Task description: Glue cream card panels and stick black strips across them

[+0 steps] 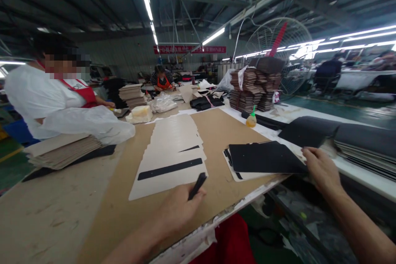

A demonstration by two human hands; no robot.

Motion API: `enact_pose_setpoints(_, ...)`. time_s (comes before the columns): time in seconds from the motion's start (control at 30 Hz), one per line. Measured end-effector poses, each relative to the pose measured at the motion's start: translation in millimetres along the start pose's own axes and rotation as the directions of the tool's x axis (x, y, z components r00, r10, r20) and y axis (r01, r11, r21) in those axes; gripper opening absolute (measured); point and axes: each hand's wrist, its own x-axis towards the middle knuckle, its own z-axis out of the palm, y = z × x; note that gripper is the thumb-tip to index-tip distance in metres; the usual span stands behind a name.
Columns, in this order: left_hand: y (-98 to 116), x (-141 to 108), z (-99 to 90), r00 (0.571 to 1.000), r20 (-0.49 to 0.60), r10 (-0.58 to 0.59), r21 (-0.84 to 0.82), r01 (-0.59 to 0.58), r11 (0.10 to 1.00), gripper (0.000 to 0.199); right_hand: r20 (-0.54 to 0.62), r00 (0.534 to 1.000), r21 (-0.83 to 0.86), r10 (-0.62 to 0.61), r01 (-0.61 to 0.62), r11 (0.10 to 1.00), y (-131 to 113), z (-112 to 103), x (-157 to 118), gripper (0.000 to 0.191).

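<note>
My left hand [182, 206] is closed around a small bundle of black strips [197, 185] near the table's front edge. Just beyond it lie overlapping off-white sheets [167, 185], the nearest one bearing a long black strip [170, 168]. My right hand [321, 169] pinches the right corner of a black panel [262, 157], its fingers closed at that corner. That panel rests over white-edged pieces [230, 173] on the brown board, at the right.
A bottle with a green tip [251, 119] stands behind the panel. Black sheets [365, 136] lie at the right, brown stacks [247, 88] at the back. On the left, a person in a red apron [88, 93] stands beyond a plastic-covered stack [64, 150].
</note>
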Motion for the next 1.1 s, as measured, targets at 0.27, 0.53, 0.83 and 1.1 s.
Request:
enact_pose_setpoints(0.27, 72.4, 101.3, 81.9, 0.984, 0.144, 0.102, 0.052, -0.110, 0.993, 0.035, 0.309, 0.950, -0.254, -0.035, 0.118, 0.960, 23.8, 34.1, 41.8, 0.064)
enact_pose_setpoints(0.53, 77.7, 92.1, 103.0, 0.981, 0.152, 0.124, 0.076, -0.137, 0.988, 0.038, 0.378, 0.920, -0.269, -0.104, 0.217, 0.938, 35.4, 39.1, 46.2, 0.060)
enact_pose_setpoints(0.83, 75.7, 89.4, 95.4, 0.990, 0.127, 0.067, 0.038, -0.072, 0.997, 0.036, 0.406, 0.897, -0.404, -0.173, 0.346, 0.847, 22.0, 48.7, 68.0, 0.050)
enact_pose_setpoints(1.1, 67.6, 119.6, 100.6, 0.998, 0.060, 0.014, -0.034, -0.012, 0.999, 0.039, 0.480, 0.859, -0.344, -0.180, 0.374, 0.861, 21.2, 73.4, 78.0, 0.061)
